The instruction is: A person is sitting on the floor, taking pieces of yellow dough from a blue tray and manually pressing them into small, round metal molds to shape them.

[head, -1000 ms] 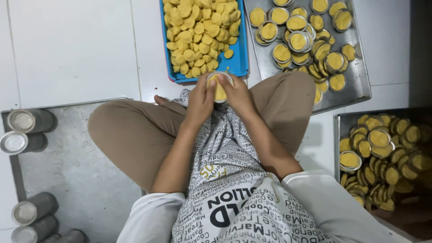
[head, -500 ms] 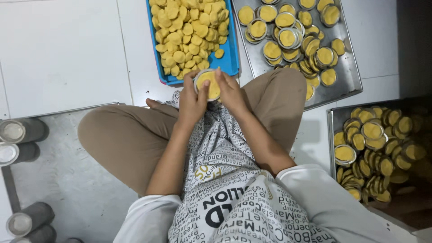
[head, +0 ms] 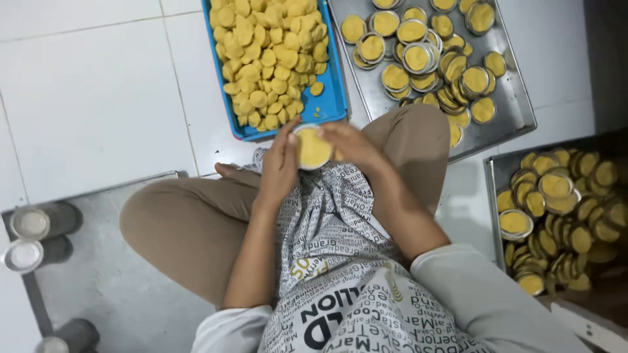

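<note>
Far left of the grip, stacked cylindrical metal moulds (head: 29,223) are lying on their sides along the edge of a grey metal sheet (head: 111,287) on the white tiled floor (head: 85,91). The person is sitting cross-legged in tan trousers (head: 190,229) with a black-and-white lettered apron (head: 340,261) draping over the lap.

At centre, the left hand (head: 280,167) is curling its fingers against the left rim of a small round metal tin filled with yellow dough (head: 312,148), while the right hand (head: 353,144) is closing on its right rim; both hands are clamping the tin between them, thumbs lying at the dough surface. The tin is being held in the air just above the knees.

Directly beyond the grip, a blue rectangular plastic tray (head: 330,98) is holding a heap of plain yellow dough discs (head: 271,52). Beyond and to the right, a flat steel tray (head: 517,104) is carrying filled round tins (head: 418,57) in overlapping rows. Well to the right of the grip, a second steel tray (head: 492,189) is holding more filled tins (head: 556,186).
</note>
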